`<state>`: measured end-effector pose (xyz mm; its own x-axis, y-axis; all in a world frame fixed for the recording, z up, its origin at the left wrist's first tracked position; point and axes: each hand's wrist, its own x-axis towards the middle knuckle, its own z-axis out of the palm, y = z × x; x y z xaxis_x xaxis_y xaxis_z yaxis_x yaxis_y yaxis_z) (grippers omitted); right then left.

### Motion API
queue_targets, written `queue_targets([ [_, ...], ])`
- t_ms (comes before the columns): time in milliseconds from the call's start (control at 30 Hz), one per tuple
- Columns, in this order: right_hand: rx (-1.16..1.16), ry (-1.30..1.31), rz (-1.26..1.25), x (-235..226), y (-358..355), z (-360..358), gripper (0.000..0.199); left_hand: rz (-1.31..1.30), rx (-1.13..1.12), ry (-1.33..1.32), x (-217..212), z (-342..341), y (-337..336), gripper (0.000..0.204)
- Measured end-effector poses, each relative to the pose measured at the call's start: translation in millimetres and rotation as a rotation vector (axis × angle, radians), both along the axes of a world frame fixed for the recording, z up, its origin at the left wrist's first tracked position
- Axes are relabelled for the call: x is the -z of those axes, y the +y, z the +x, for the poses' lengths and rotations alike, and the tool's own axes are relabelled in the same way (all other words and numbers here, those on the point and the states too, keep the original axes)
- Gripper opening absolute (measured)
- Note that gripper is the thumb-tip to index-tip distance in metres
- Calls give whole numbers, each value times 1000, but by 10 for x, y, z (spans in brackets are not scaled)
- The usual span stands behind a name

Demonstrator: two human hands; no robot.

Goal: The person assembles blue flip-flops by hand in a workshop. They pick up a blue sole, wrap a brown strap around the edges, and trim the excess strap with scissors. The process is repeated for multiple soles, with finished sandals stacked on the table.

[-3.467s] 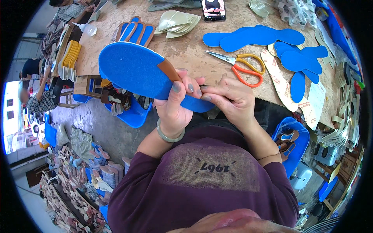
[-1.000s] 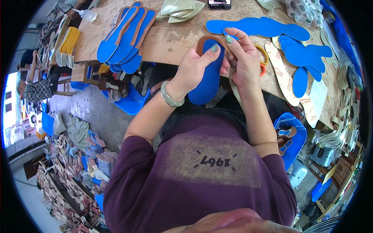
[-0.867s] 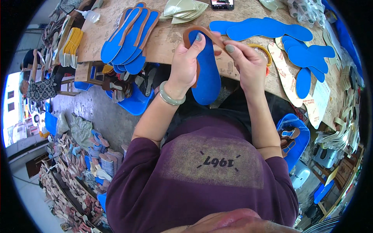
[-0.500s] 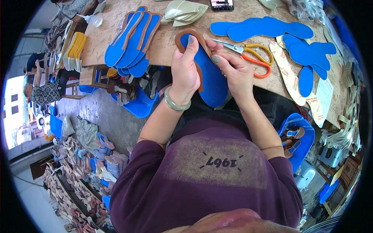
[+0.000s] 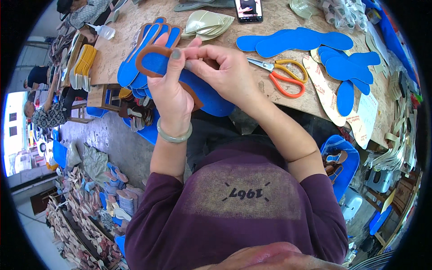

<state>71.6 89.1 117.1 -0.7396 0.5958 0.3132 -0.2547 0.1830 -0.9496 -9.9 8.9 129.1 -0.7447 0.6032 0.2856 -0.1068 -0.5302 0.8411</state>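
Person in a patterned top (image 5: 47,110): stretching one arm out, well apart at the left.
Heap of footwear parts (image 5: 83,216): piling up at the near left.
Yellow-edged stack (image 5: 82,63): resting on the left end of the table (image 5: 108,67).
Squeeze bottle (image 5: 106,32): lying tilted near the table's far left corner.
Brown-trimmed insoles (image 5: 130,69): fanning out over the table, partly hiding behind the left hand.
Left hand (image 5: 173,101): holding the held insole (image 5: 211,102), thumb pressing on its blue face, some fingers hiding beneath.
Pale bangle (image 5: 174,136): circling the left wrist.
Held insole: slanting just off the table's near edge, between both hands, toe end pointing far left.
Brown strip (image 5: 141,64): curving around the toe end and running along the near left edge.
Cream pieces (image 5: 207,24): overlapping on the far side, beyond the hands.
Right hand (image 5: 227,74): pinching narrowly at the held insole's far right edge, beside the left thumb tip.
Phone (image 5: 249,10): standing or lying at the far edge, screen glowing.
Scissors (image 5: 272,68): lying right of the right hand, blades pointing left.
Plain blue insoles (image 5: 294,41): overlapping beyond the scissors.
Printed cream sole (image 5: 321,90): lying right of the scissors.
Blue tub (image 5: 346,180): holding sandals at the near right, below table level.
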Motion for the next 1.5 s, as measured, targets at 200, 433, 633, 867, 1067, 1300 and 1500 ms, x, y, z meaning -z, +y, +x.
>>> queue_targets([
  [200, 30, 22, -202, 309, -58, 173, 18, 26, -39, -132, 180, 11, -78, 47],
  [433, 26, -190, -295, 351, -20, 397, 19, -3, -8, -126, 238, 111, -50, 47],
  [633, 18, -164, -62, 297, -36, 446, 16, 27, 95, -123, 242, 74, -73, 46],
  [867, 129, -96, -86, 388, -63, 417, 14, -18, 205, -112, 477, 248, -46, 27],
  [1067, 59, -100, -351, 515, 13, 554, 18, -39, 176, -103, 657, 243, -89, 19],
  [1300, 88, -121, -387, 586, -83, 629, 18, -72, 167, -175, 555, 254, -168, 21],
  [1500, 46, -128, -413, 561, -114, 612, 19, -89, 117, -198, 452, 227, -225, 24],
])
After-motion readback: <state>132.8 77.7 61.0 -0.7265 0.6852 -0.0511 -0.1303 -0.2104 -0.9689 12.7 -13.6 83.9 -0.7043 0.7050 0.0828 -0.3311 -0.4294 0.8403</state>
